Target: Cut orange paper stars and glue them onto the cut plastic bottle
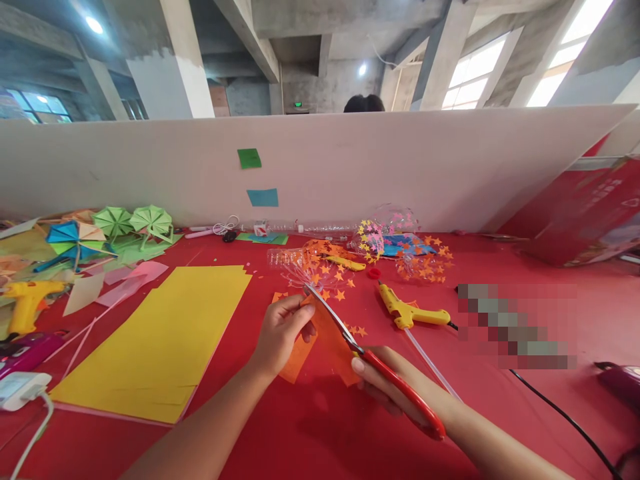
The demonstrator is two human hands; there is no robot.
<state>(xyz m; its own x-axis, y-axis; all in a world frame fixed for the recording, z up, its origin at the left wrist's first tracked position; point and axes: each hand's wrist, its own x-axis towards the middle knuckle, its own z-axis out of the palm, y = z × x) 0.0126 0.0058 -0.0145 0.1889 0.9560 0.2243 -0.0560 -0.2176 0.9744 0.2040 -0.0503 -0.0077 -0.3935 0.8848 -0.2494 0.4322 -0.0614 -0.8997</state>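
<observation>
My left hand (287,327) pinches a piece of orange paper (333,343) between thumb and fingers above the red table. A pair of red-handled scissors (400,387) is gripped in my right hand (380,380), its blades pointing up and left. The blade tips lie close to my left thumb, at the paper's upper edge; whether they are cutting into it I cannot tell. Another orange strip (299,357) hangs or lies below my left hand. Loose orange stars (341,295) are scattered just beyond, beside a clear plastic bottle piece (290,260).
Yellow paper sheets (155,340) lie at left, near folded paper umbrellas (113,222). A yellow glue gun (410,310) rests at right, another glue gun (33,303) at far left. A pale partition (320,160) closes off the back. A red box (585,213) stands at right.
</observation>
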